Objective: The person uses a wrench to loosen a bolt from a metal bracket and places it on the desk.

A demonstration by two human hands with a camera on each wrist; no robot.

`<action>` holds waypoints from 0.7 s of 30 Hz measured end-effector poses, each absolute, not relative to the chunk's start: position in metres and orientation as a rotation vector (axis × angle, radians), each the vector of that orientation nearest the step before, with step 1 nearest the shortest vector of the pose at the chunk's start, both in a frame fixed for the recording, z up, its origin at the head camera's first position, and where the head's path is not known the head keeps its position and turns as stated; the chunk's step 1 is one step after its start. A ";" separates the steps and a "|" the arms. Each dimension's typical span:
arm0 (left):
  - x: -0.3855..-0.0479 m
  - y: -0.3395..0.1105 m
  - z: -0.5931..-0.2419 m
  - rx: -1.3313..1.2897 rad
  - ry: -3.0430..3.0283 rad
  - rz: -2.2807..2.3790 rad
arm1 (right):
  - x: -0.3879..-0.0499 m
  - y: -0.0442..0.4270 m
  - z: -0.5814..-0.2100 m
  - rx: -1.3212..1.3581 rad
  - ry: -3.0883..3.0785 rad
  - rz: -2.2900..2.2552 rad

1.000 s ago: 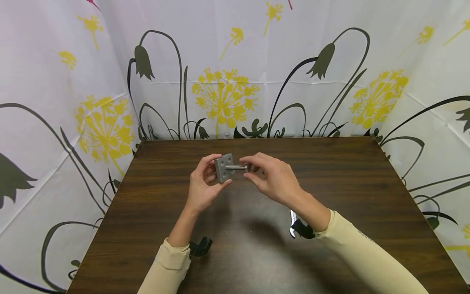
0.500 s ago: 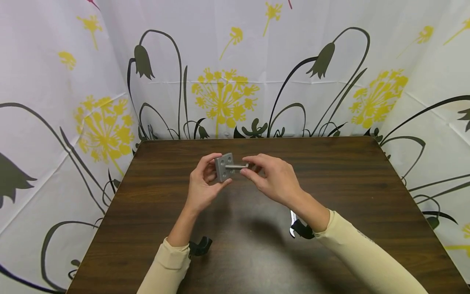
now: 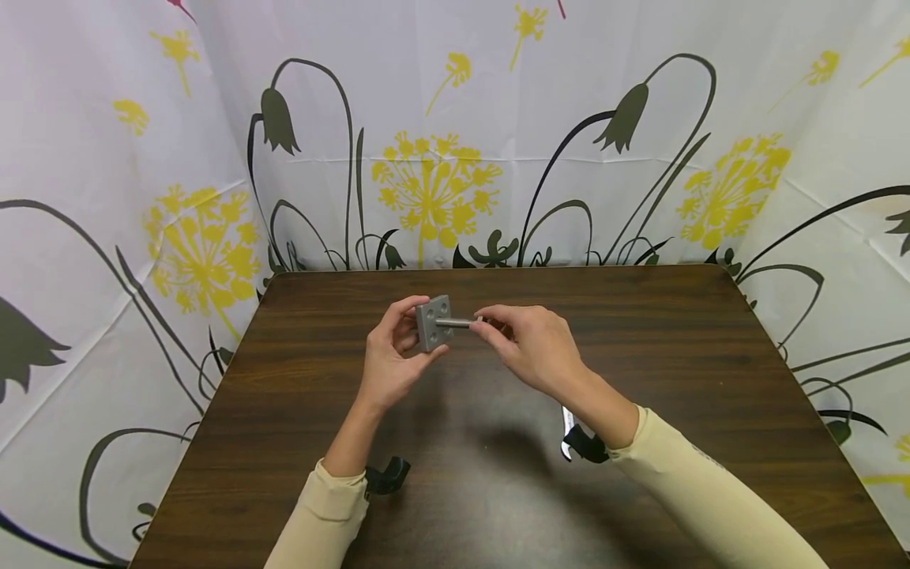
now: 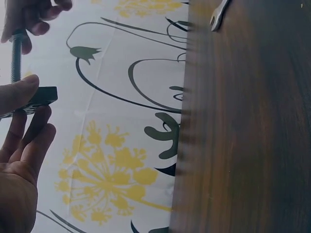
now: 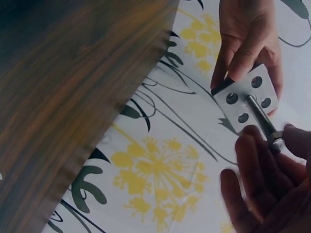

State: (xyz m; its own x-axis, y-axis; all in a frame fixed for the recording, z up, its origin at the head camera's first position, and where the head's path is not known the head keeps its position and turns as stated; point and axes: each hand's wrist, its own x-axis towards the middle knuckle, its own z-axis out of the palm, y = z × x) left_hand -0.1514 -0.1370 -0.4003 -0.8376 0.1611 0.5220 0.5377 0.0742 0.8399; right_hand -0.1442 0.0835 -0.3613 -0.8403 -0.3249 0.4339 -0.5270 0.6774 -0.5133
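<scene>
My left hand (image 3: 393, 356) grips a square grey metal plate (image 3: 434, 324) by its edges, thumb on one side and fingers on the other. Several round holes show in the plate's face in the right wrist view. A threaded bolt (image 5: 262, 116) stands out from the middle of that face, its tip in the plate. My right hand (image 3: 529, 344) pinches the bolt's head end between thumb and fingers. How deep the bolt sits in the plate is hidden. Both hands hold these parts above the table.
A wrench (image 3: 566, 435) lies on the dark wooden table (image 3: 320, 379), partly hidden under my right forearm. Black wrist mounts (image 3: 387, 476) hang at both cuffs. A flower-patterned curtain (image 3: 455, 103) stands behind and beside the table.
My right thumb and fingers have shifted slightly on the bolt's head, closing from a looser hold to a pinch. The left hand and the plate have hardly moved.
</scene>
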 end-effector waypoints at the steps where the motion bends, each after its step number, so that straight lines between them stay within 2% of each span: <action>1: -0.152 -0.137 -0.401 -0.702 -2.065 -1.828 | -0.144 0.084 -0.362 0.701 -2.572 0.928; 5: -0.153 -0.138 -0.404 -0.714 -2.050 -1.837 | -0.144 0.085 -0.363 0.774 -2.508 0.912; 10: -0.153 -0.138 -0.404 -0.720 -2.042 -1.836 | -0.144 0.084 -0.363 0.670 -2.556 0.911; 16: -0.152 -0.138 -0.404 -0.704 -2.051 -1.832 | -0.144 0.084 -0.363 0.775 -2.483 0.924; 21: -0.151 -0.138 -0.402 -0.697 -2.053 -1.835 | -0.144 0.083 -0.363 0.716 -2.512 0.931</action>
State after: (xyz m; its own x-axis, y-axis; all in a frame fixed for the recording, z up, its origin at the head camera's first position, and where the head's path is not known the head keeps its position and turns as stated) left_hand -0.1507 -0.1379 -0.4020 -0.8371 0.1552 0.5246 0.5387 0.0662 0.8399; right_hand -0.1436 0.0832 -0.3632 -0.8039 -0.3314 0.4938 -0.5732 0.6531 -0.4948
